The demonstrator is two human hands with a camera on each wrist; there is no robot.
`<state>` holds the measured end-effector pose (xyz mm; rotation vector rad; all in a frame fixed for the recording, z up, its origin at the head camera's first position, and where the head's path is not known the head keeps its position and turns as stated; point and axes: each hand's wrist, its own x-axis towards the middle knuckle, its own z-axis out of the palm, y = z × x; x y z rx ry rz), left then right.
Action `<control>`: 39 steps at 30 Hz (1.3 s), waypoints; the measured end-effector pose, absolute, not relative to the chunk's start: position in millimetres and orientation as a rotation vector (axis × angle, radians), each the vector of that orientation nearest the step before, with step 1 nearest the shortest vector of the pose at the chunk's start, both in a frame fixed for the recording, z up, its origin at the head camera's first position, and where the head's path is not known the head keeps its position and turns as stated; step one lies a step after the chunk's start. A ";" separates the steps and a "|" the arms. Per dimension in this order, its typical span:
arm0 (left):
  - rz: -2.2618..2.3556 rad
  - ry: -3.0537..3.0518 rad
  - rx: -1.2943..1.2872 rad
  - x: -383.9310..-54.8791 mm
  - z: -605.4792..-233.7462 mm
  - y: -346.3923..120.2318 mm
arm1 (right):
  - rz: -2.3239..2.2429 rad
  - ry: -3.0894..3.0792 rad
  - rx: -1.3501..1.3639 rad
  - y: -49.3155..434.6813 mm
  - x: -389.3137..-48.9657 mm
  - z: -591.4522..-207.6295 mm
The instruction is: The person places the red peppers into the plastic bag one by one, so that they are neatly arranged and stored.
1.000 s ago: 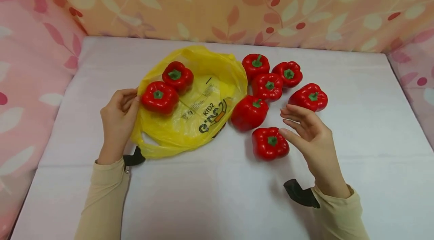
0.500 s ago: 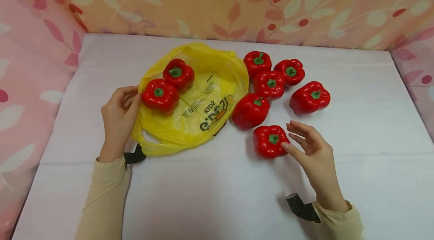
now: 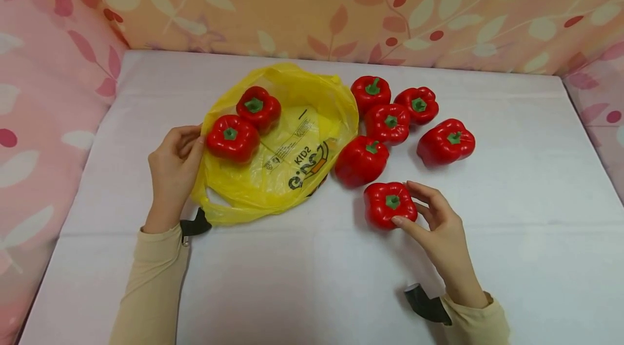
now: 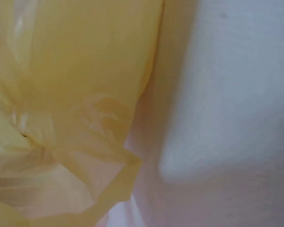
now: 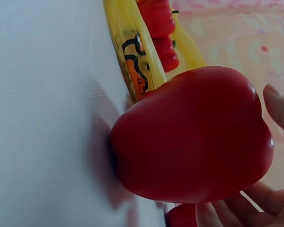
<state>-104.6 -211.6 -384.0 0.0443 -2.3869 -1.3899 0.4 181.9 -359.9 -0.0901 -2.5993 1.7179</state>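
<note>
At the left of the head view my left hand (image 3: 174,174) pinches the rim of a yellow plastic bag (image 3: 244,201), spread open on the table. Inside the bag, near that hand, sit two red bell peppers with green stems, a front one (image 3: 233,139) and a back one (image 3: 259,109). The left wrist view is filled by the bag's thin film (image 4: 94,61) and white cloth. My right hand (image 3: 439,234) holds the nearest bell pepper (image 3: 382,207) at its right side, thumb in front, fingers behind. Close in the right wrist view, that pepper (image 5: 194,137) hides part of the fingers (image 5: 246,205).
Several more red peppers stand to the right of the bag, one (image 3: 361,161) beside its rim and another (image 3: 446,142) farther right. White cloth (image 3: 273,285) covers the table. Patterned fabric walls (image 3: 312,4) close off the back and sides.
My right hand has come down and left from beside the right-hand peppers to the nearest pepper, its thumb and fingers closing about it. The left hand stays at the bag's rim.
</note>
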 end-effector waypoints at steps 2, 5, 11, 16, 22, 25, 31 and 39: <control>-1.377 -2.398 0.050 -104.9 -384.8 -211.8 | 1.729 -2.598 -0.091 181.7 0.7 -361.4; -1.365 -2.408 0.051 -105.0 -385.0 -211.9 | 1.741 -2.609 -0.098 180.8 1.1 -363.6; -1.358 -2.413 0.057 -104.4 -383.5 -211.7 | 1.733 -2.660 -0.090 177.0 0.9 -366.3; -1.352 -2.414 0.055 -104.1 -382.7 -212.2 | 1.726 -2.665 -0.088 176.1 -1.2 -366.5; -1.355 -2.410 0.053 -103.9 -383.4 -211.8 | 1.710 -2.691 -0.106 177.5 -0.6 -367.4; -1.360 -2.408 0.044 -103.8 -384.0 -211.3 | 1.707 -2.701 -0.109 178.2 0.2 -367.8; -1.368 -2.392 0.036 -103.1 -382.5 -210.9 | 1.680 -2.732 -0.116 177.8 -0.8 -367.7; -1.356 -2.402 0.039 -103.1 -383.0 -210.7 | 1.677 -2.761 -0.144 178.2 -0.2 -367.6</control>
